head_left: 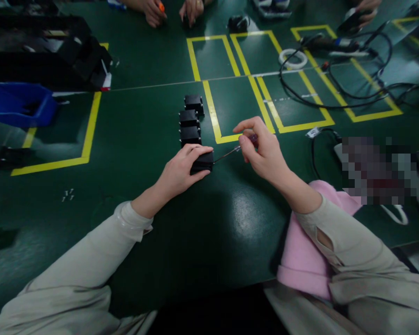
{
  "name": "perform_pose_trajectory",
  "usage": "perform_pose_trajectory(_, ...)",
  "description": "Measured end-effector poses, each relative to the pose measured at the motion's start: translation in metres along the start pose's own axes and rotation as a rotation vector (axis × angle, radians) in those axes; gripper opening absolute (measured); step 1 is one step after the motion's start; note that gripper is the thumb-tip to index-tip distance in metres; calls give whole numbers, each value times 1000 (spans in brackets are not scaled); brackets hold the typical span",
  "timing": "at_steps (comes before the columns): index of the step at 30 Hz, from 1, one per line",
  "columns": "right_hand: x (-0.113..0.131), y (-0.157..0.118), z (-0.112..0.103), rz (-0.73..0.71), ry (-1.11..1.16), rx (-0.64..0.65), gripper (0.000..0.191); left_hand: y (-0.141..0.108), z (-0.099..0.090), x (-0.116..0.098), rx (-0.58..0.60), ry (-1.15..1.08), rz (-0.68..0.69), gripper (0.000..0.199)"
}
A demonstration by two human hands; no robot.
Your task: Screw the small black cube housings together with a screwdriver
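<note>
Watching left fingers (203, 150) clamp a black block (204, 160) while right fingers (245, 124) grip a screwdriver (237, 149); that slant could make it slip, imo.

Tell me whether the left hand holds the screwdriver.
No. The right hand holds the screwdriver, while the left hand grips a black block.

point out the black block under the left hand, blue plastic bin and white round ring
black block (205, 160), head view: its uncovered middle
blue plastic bin (23, 119), head view: front wall
white round ring (293, 66), head view: near part of its band
</note>
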State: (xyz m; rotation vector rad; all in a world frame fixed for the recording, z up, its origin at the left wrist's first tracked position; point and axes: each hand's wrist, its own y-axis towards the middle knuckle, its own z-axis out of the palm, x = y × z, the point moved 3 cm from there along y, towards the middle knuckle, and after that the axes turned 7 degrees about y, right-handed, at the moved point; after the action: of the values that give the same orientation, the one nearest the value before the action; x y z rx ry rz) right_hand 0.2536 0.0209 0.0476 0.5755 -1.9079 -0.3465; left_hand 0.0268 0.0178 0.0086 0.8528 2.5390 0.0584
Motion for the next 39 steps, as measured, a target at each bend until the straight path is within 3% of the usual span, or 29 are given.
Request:
perform_pose_trajectory(5, 0, 1, 0, 3, 27, 15, 18, 0, 0, 0, -5, 2, 1, 53)
perform_pose_trajectory(9, 1, 0, 0, 3, 21, 13, 7, 0, -1, -1, -5, 0, -2, 54)
perform_pose_trajectory(17, -2, 1, -1, -2, 40, 22, 16, 0, -1, -1, 2, 2, -7, 54)
perform_pose_trajectory(21, 0, 1, 0, -7, 34, 13, 7, 0, -1, -1, 4, 3, -13, 54)
perform_pose_trajectory(29, 1, 1, 0, -19, 44, 12, 17, -1, 0, -2, -2, 10, -8, 54)
perform_pose_trajectory(33, 1, 1, 0, -17, 27, 5, 7, -1, 0, -2, -7, 10, -4, 54)
perform_pose_trajectory(39, 0, 0, 1, -14, 48, 9, 17, 0, 0, -1, -10, 15, 2, 54)
